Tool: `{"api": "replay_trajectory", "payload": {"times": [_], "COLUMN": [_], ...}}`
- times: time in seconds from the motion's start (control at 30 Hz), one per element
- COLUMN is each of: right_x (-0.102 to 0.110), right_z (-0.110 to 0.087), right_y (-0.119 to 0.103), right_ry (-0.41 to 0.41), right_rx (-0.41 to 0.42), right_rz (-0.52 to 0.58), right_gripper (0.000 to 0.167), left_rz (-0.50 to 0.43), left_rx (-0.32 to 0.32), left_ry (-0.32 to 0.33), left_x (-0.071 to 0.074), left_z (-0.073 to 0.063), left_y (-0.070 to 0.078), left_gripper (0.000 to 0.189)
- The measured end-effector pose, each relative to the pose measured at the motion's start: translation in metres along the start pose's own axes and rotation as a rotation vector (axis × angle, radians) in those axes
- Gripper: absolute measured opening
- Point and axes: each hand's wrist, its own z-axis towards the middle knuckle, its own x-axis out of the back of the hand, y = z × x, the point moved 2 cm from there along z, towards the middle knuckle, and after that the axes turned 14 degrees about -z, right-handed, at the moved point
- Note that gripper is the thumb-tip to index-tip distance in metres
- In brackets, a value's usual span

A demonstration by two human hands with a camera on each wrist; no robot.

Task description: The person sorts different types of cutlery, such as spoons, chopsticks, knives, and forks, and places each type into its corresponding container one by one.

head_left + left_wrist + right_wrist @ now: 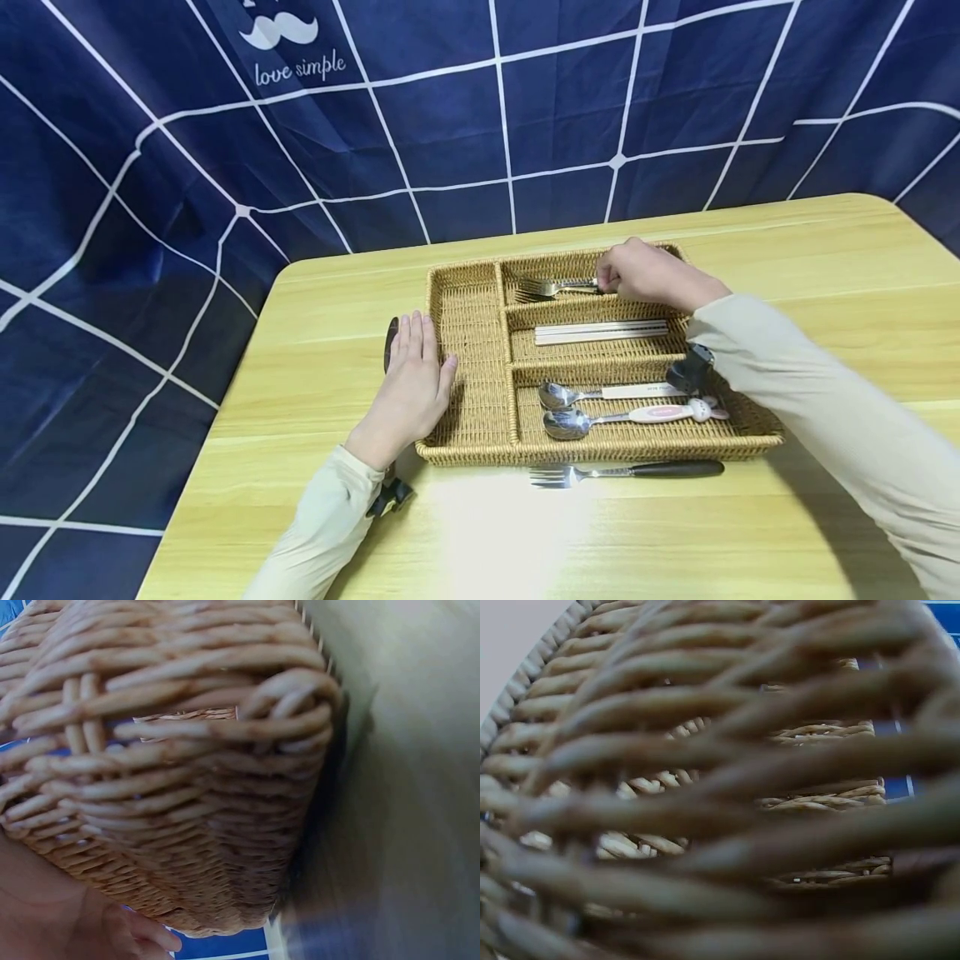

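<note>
A woven wicker cutlery tray [468, 457] lies on the table. My left hand [408, 392] rests along its left wall, fingers straight and side by side. In the left wrist view, part of this hand [82, 915] shows beside the weave. My right hand [648, 273] reaches into the back compartment, where its curled fingers pinch the handle of a metal fork [546, 288]; the handle's end is hidden under them. In the middle compartment lie pale chopsticks [600, 332]. The front one holds a white-handled spoon [562, 394] and a rabbit-handled spoon [573, 423].
A black-handled fork [675, 469] lies on the table [345, 325] along the tray's front side. Beside the left fingertips, a dark handle [391, 343] shows partly. Blue curtain [450, 125] with white lines hangs behind and to the left. Close wicker weave [705, 757] fills the right wrist view.
</note>
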Motion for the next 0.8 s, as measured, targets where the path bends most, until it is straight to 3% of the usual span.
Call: {"api": "replay_trajectory", "payload": {"times": [0.13,0.3,0.6,0.8], "right_x": [0.003,0.022,0.046,0.038], "right_z": [-0.006,-0.023,-0.083,-0.133], "right_y": [-0.003,-0.015,-0.053,-0.079], "right_ry": [0.076,0.16,0.237,0.485], "right_rx": [-0.005,0.002,0.042,0.115], "right_rz": [-0.009,-0.011,-0.033,-0.112], "right_gripper": [0.032,0.028,0.028,0.03], "left_rz": [0.009,0.005,0.007,0.006], "left_rx": [0.002,0.0,0.0,0.004], "left_ry": [0.0,0.005,0.004,-0.011], "left_x": [-0.001,-0.001,0.0,0.0], "left_z": [0.0,0.001,-0.001,-0.001], "left_y": [0.0,-0.001,0.0,0.0], "left_gripper": [0.066,0.065,0.066,0.066]}}
